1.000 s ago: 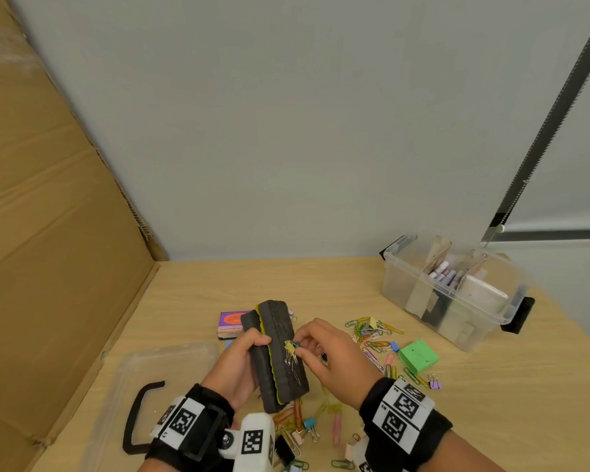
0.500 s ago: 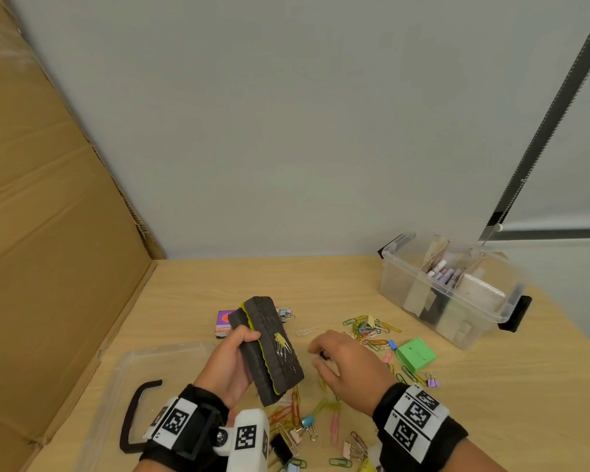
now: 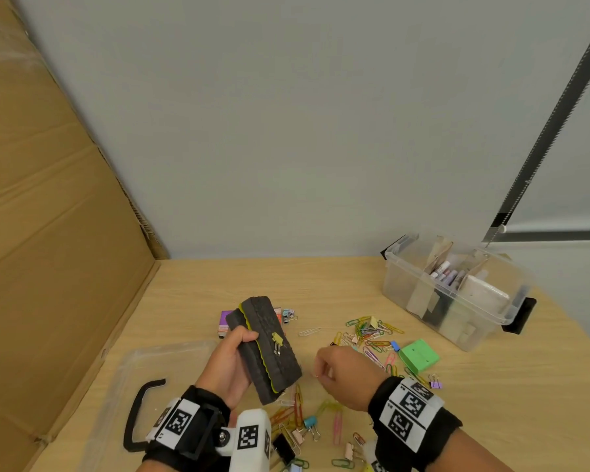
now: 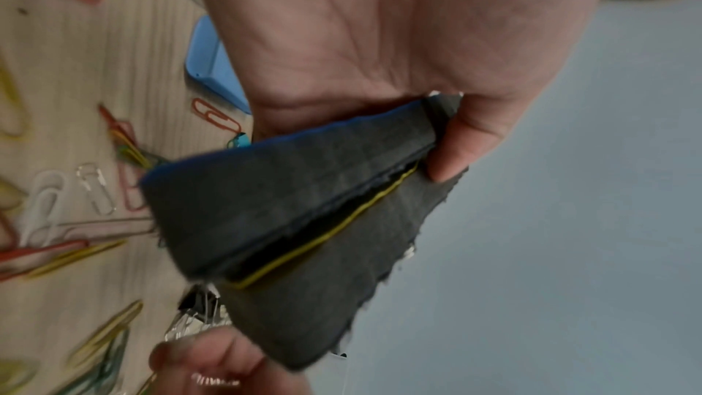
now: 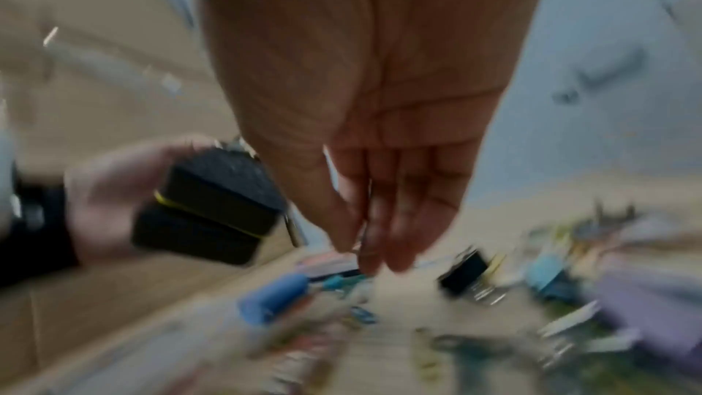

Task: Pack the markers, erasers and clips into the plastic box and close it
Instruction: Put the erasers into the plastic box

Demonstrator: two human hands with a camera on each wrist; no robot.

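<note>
My left hand [image 3: 241, 345] grips two black foam erasers [image 3: 269, 349] stacked with a yellow layer between them, held tilted above the table; the thumb presses their side [image 4: 452, 146]. A yellow binder clip [image 3: 277, 339] clings to the top eraser. My right hand [image 3: 322, 371] hovers just right of the erasers, apart from them. Its thumb and fingers [image 5: 364, 239] pinch a thin wire clip [image 3: 316, 375]. The clear plastic box [image 3: 402, 267] stands open at the back right with markers [image 3: 443, 272] inside.
Coloured paper clips [image 3: 372, 335] and binder clips [image 3: 310, 422] litter the table between and below my hands. A green block [image 3: 419, 356] lies to the right. The clear lid [image 3: 171, 352] with a black handle [image 3: 137, 413] lies front left. Cardboard [image 3: 48, 233] walls the left.
My right hand left the eraser's top face and drew back to the right. The yellow binder clip stayed on the eraser. My left hand tilted the erasers slightly.
</note>
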